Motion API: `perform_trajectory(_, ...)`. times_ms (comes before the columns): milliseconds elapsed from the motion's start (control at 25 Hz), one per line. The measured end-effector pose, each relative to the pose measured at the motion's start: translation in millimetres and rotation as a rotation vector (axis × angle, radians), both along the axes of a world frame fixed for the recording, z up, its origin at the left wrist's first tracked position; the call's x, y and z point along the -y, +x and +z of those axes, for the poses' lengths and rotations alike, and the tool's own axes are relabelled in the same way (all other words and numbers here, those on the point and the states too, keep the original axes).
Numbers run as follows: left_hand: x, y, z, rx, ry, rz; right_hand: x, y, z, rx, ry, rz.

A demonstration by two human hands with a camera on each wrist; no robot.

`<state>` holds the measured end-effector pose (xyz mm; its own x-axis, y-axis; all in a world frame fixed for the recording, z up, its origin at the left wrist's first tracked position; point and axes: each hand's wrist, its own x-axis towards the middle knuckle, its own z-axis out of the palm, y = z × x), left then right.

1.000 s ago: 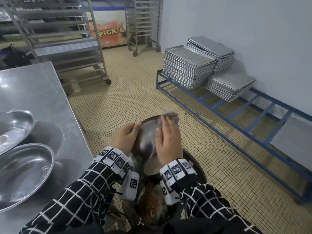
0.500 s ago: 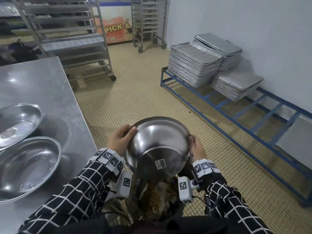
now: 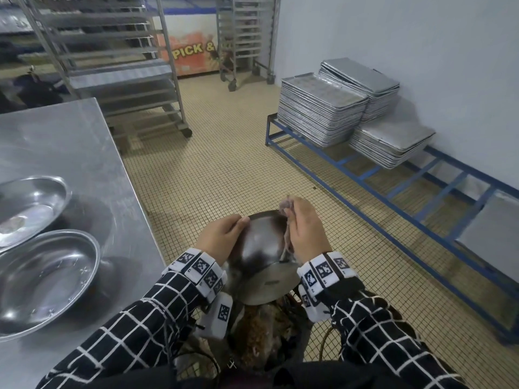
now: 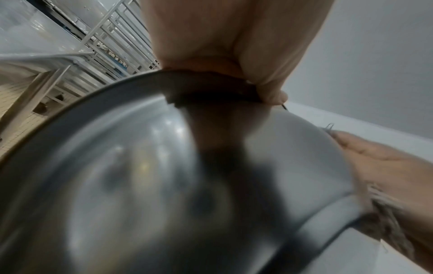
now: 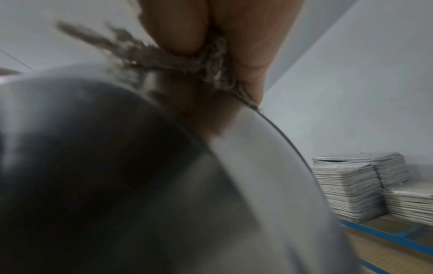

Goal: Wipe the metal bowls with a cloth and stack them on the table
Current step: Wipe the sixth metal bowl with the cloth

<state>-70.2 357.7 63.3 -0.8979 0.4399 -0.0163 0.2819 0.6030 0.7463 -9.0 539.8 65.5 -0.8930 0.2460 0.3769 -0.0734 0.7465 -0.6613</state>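
Wiping 1 metal bowl (image 3: 261, 242) held off the right edge of the table (image 3: 84, 153).
Left hand (image 3: 222, 237) grips the rim; right hand (image 3: 304, 228) clutches the cloth (image 3: 286, 209) against the bowl wall. Best practice: steady rim, overlapping strokes; 2 bowls (image 3: 42, 279) wait on the table.

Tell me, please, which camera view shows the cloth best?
The right wrist view: the frayed grey cloth fills the frame near the right hand's fingers, which pinch it against the bowl. The head view shows small bits; the left wrist view a blurred edge.
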Motion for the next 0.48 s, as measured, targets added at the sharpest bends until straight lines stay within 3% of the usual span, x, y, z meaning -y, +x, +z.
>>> perform_trajectory(80, -2, 1, 1, 0.002, 0.026, 0.062, 21, 4, -2, -0.063, 0.06, -0.008)
perform_trajectory(200, -4, -1, 9, 0.022, 0.162, 0.135, 53, 17, -10, -0.049, 0.338, -0.026)
perform_trajectory(280, -2, -2, 13, 0.014, 0.186, 0.142, 56, 20, -14, -0.081, 0.359, -0.023)
perform_trajectory(400, 2, -4, 14, 0.039, 0.223, 0.18, 34, 17, -13, -0.073, 0.032, -0.112)
perform_trajectory(480, 5, -5, 12, 0.064, 0.233, 0.229, 14, 10, -20, 0.095, -0.273, -0.197)
